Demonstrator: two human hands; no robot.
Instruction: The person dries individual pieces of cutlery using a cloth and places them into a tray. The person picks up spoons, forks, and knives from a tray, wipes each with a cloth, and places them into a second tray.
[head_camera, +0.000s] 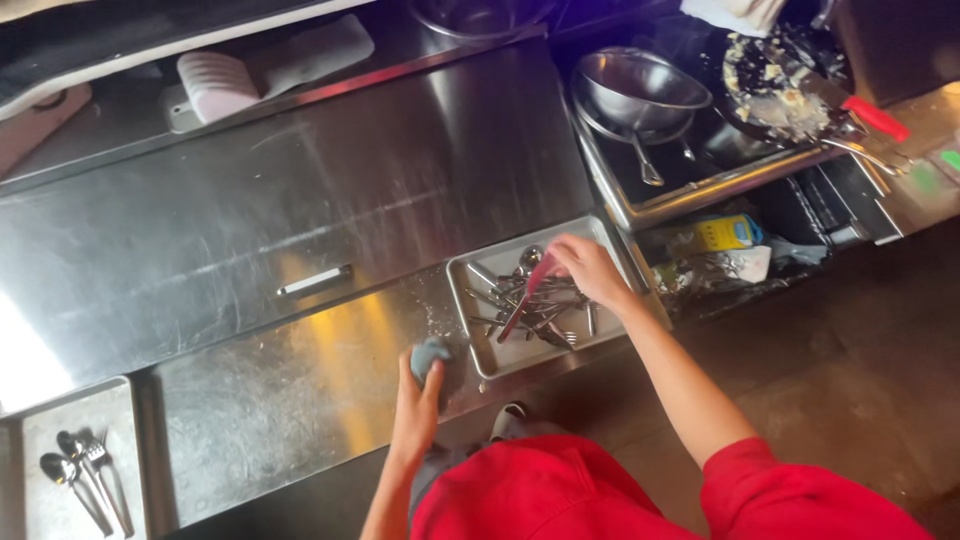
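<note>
Now | left hand (418, 400) grips grey cloth (430, 352) (beside tray (470, 330)) | right hand (590, 268) holds red utensil (528, 295) over cutlery (535, 312)

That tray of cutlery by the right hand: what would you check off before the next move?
1. Right hand grips the red tool: ok.
2. Tray lies flat on the steel counter: ok.
3. Forks lie sorted: not ok, they are tangled.
4. Left hand holds the blue-grey cloth on the counter: ok.
5. Tray clear of the counter edge: cannot tell.
</note>
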